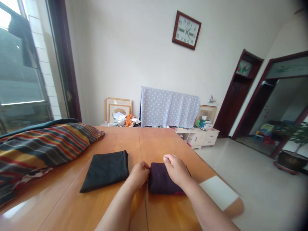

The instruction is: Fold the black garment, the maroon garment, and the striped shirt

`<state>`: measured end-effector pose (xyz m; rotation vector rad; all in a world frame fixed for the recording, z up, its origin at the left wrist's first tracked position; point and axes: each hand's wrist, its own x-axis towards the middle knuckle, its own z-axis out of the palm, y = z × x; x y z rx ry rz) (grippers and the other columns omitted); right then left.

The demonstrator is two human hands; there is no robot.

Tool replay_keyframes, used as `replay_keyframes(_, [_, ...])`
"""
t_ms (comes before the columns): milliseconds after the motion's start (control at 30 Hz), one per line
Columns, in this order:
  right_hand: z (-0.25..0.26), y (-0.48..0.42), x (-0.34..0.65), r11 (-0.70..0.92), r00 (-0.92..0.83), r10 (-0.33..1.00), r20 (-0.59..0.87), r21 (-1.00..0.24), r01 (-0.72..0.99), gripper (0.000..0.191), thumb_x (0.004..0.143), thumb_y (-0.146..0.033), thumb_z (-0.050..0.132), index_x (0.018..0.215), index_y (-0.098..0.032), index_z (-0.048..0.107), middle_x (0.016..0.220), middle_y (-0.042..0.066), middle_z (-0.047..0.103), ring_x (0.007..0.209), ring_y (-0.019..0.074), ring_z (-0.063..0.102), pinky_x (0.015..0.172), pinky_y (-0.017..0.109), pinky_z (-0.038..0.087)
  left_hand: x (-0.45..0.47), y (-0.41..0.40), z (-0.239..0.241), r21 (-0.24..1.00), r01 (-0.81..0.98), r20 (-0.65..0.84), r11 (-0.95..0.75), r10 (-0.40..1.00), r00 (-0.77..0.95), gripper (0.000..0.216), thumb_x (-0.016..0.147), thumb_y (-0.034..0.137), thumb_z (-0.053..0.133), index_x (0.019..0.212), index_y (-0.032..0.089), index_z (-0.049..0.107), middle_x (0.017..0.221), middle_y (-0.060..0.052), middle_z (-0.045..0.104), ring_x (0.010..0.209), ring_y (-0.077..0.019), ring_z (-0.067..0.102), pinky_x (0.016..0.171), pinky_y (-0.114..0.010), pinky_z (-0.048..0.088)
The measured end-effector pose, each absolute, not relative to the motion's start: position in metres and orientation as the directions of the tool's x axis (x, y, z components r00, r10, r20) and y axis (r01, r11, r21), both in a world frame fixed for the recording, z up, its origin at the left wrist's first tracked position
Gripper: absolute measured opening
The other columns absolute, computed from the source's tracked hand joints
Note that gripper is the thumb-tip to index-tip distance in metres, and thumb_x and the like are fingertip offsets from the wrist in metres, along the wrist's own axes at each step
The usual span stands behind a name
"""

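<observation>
A dark purple folded garment (164, 180) lies on the orange wooden table (115, 138), with a bit of red showing at its lower edge. My left hand (139, 175) grips its left end, and my right hand (176, 170) presses curled fingers over its top right. To the left of my left hand lies a neatly folded black cloth (105, 171), which neither hand touches.
A striped woven blanket (40, 150) lies along the table's left side. A white card (218, 192) sits at the right table edge. Beyond the far edge stands a low white cabinet (198, 138) with picture frames and clutter. The tiled floor (240, 166) lies to the right.
</observation>
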<state>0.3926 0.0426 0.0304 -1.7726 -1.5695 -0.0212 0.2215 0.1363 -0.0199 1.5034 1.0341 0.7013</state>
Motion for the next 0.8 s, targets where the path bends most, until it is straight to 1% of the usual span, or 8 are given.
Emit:
replay_keyframes(133, [0.026, 0.058, 0.379, -0.07, 0.21, 0.915, 0.344, -0.377, 0.923, 0.039, 0.098, -0.047, 0.041, 0.084, -0.025, 0.071, 0.09, 0.009, 0.07, 0.09, 0.0239, 0.061, 0.081, 0.033, 0.039, 0.21, 0.141, -0.023, 0.923, 0.339, -0.065, -0.184, 0.792, 0.607, 0.009, 0.061, 0.014, 0.056, 0.067, 0.017, 0.061, 0.054, 0.002, 0.056, 0.049, -0.011, 0.05, 0.046, -0.02, 0.029])
replay_keyframes(233, [0.024, 0.062, 0.374, -0.168, 0.245, 0.919, 0.309, -0.257, 0.952, 0.048, 0.097, -0.054, 0.039, 0.08, -0.023, 0.07, 0.091, 0.011, 0.069, 0.095, 0.0264, 0.06, 0.082, 0.035, 0.037, 0.205, 0.142, -0.018, 0.877, 0.4, -0.082, -0.267, 0.737, 0.671, 0.008, 0.059, 0.014, 0.055, 0.064, 0.016, 0.061, 0.055, 0.002, 0.056, 0.05, -0.0101, 0.049, 0.047, -0.021, 0.027])
replay_keyframes(333, [0.023, 0.061, 0.374, -0.156, 0.22, 0.931, 0.292, -0.226, 0.962, 0.051, 0.099, -0.053, 0.032, 0.076, -0.022, 0.064, 0.084, 0.009, 0.069, 0.087, 0.0231, 0.061, 0.077, 0.032, 0.035, 0.205, 0.14, -0.013, 0.858, 0.422, -0.119, -0.294, 0.686, 0.718, 0.012, 0.059, 0.014, 0.054, 0.065, 0.015, 0.063, 0.058, 0.002, 0.057, 0.051, -0.0097, 0.048, 0.048, -0.021, 0.028])
replay_keyframes(400, [0.021, 0.061, 0.377, -0.114, 0.193, 0.937, 0.29, -0.269, 0.956, 0.05, 0.1, -0.052, 0.03, 0.071, -0.021, 0.057, 0.073, 0.005, 0.065, 0.074, 0.0191, 0.059, 0.069, 0.029, 0.033, 0.205, 0.139, -0.011, 0.863, 0.415, -0.13, -0.289, 0.666, 0.735, 0.016, 0.059, 0.014, 0.053, 0.07, 0.015, 0.065, 0.06, 0.001, 0.059, 0.052, -0.0097, 0.049, 0.048, -0.021, 0.029])
replay_keyframes(500, [0.014, 0.06, 0.384, -0.051, 0.202, 0.921, 0.335, -0.409, 0.911, 0.049, 0.099, -0.055, 0.032, 0.065, -0.022, 0.044, 0.061, 0.0, 0.056, 0.062, 0.0162, 0.051, 0.061, 0.027, 0.029, 0.204, 0.139, -0.011, 0.866, 0.399, -0.115, -0.301, 0.656, 0.746, 0.021, 0.059, 0.012, 0.052, 0.073, 0.015, 0.067, 0.064, 0.0, 0.062, 0.057, -0.0109, 0.051, 0.05, -0.02, 0.032])
replay_keyframes(633, [0.008, 0.058, 0.392, 0.05, 0.271, 0.869, 0.415, -0.617, 0.785, 0.046, 0.097, -0.057, 0.037, 0.066, -0.023, 0.037, 0.061, -0.003, 0.048, 0.06, 0.0152, 0.045, 0.059, 0.027, 0.03, 0.203, 0.139, -0.013, 0.871, 0.388, -0.106, -0.302, 0.656, 0.747, 0.019, 0.063, 0.013, 0.055, 0.076, 0.015, 0.069, 0.066, -0.001, 0.064, 0.059, -0.0116, 0.052, 0.053, -0.02, 0.035])
replay_keyframes(700, [0.006, 0.056, 0.393, 0.086, 0.294, 0.853, 0.431, -0.672, 0.736, 0.044, 0.097, -0.056, 0.039, 0.067, -0.024, 0.037, 0.062, -0.004, 0.046, 0.061, 0.0151, 0.042, 0.06, 0.027, 0.031, 0.203, 0.138, -0.015, 0.884, 0.382, -0.124, -0.271, 0.652, 0.748, 0.017, 0.066, 0.017, 0.058, 0.079, 0.015, 0.069, 0.064, 0.0, 0.062, 0.057, -0.0112, 0.051, 0.053, -0.021, 0.036])
replay_keyframes(800, [0.006, 0.054, 0.393, 0.118, 0.298, 0.847, 0.44, -0.702, 0.702, 0.041, 0.097, -0.054, 0.04, 0.069, -0.024, 0.038, 0.064, -0.004, 0.044, 0.062, 0.0154, 0.041, 0.061, 0.027, 0.033, 0.204, 0.136, -0.016, 0.902, 0.357, -0.128, -0.241, 0.641, 0.757, 0.014, 0.067, 0.021, 0.063, 0.08, 0.016, 0.067, 0.063, 0.001, 0.062, 0.056, -0.0116, 0.053, 0.055, -0.021, 0.038])
